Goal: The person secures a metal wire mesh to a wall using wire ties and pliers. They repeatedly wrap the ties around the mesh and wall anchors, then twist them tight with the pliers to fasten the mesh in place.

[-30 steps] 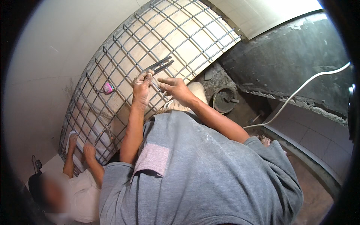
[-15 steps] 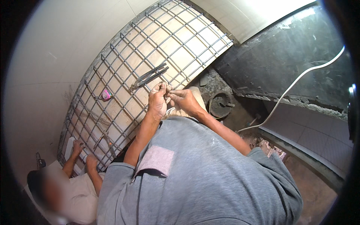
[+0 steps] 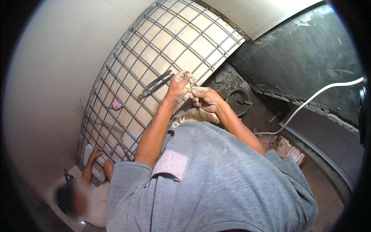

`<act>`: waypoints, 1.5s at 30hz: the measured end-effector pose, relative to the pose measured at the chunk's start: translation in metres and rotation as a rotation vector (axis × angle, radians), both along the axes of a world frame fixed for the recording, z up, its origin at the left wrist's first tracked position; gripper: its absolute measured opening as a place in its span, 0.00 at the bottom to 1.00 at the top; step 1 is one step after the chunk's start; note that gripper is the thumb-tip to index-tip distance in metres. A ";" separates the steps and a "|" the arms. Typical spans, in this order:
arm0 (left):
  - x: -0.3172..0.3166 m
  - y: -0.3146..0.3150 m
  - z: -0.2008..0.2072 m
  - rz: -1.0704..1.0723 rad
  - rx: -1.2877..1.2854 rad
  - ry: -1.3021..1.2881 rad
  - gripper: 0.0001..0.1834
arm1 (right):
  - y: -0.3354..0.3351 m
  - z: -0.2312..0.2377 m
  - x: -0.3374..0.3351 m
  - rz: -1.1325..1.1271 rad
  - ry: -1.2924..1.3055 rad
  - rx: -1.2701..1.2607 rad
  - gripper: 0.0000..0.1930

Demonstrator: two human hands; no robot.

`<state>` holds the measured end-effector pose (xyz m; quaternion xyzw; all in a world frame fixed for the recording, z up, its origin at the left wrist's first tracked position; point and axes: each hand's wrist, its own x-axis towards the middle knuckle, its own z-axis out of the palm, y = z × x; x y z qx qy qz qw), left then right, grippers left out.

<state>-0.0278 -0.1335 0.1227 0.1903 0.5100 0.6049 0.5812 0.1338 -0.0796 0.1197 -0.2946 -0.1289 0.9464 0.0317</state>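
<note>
My left hand [image 3: 178, 88] is closed with a thin wire [image 3: 191, 82] pinched at its fingertips. Facing it, the fingers of my right hand [image 3: 206, 99] are also pinched together on the same wire. Both hands are over the near edge of a grid of steel bars [image 3: 188, 47], which lies above a pale board [image 3: 184, 58]. Just left of my left hand, pincers with dark handles [image 3: 156, 86] rest on the bars. The wire is thin and partly hidden by my fingers.
A pink tape measure [image 3: 116, 104] lies on the grid, farther left. At the lower left, a co-worker's hand [image 3: 96, 152] is at the grid's edge by a white strip. Right of my hands are a dark bucket [image 3: 238, 103] and a hanging white cable [image 3: 315, 94].
My view has shifted, so the scene sits differently. My hands are slightly farther apart, and the wire between them shows more plainly. The pincers still lie on the grid.
</note>
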 end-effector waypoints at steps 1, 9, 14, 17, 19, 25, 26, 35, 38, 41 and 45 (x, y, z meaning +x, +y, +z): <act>-0.001 0.010 -0.006 -0.023 0.075 -0.121 0.11 | 0.005 -0.009 0.002 -0.027 0.186 -0.100 0.14; -0.003 0.062 0.006 -0.198 0.044 -0.430 0.06 | 0.040 -0.016 0.010 -0.141 0.300 -0.230 0.18; 0.015 0.057 -0.006 -0.048 -0.070 -0.176 0.09 | 0.044 -0.028 0.017 -0.109 0.121 -0.166 0.15; 0.031 0.053 -0.006 0.012 -0.180 -0.001 0.10 | 0.040 -0.034 0.022 -0.098 -0.028 -0.084 0.13; 0.041 0.049 -0.023 0.108 -0.138 -0.005 0.10 | 0.035 -0.039 0.020 -0.121 -0.129 -0.040 0.09; 0.045 0.065 -0.058 0.265 -0.331 0.031 0.10 | 0.036 -0.042 0.002 -0.175 -0.481 0.349 0.05; 0.042 0.071 -0.058 0.204 -0.397 0.101 0.10 | 0.039 -0.041 0.000 -0.173 -0.564 0.413 0.06; -0.002 0.126 -0.090 -0.583 -0.673 1.316 0.12 | 0.053 -0.094 -0.013 -0.482 -0.848 0.441 0.07; -0.014 0.140 -0.083 -0.415 -0.380 1.713 0.11 | 0.057 -0.110 -0.012 -0.454 -0.911 0.348 0.05; -0.029 0.159 -0.085 -0.526 -0.040 1.723 0.12 | 0.057 -0.120 -0.026 -0.556 -0.888 0.413 0.03; -0.029 0.185 -0.091 -0.795 -0.132 1.841 0.10 | 0.069 -0.129 -0.051 -0.635 -0.930 0.409 0.06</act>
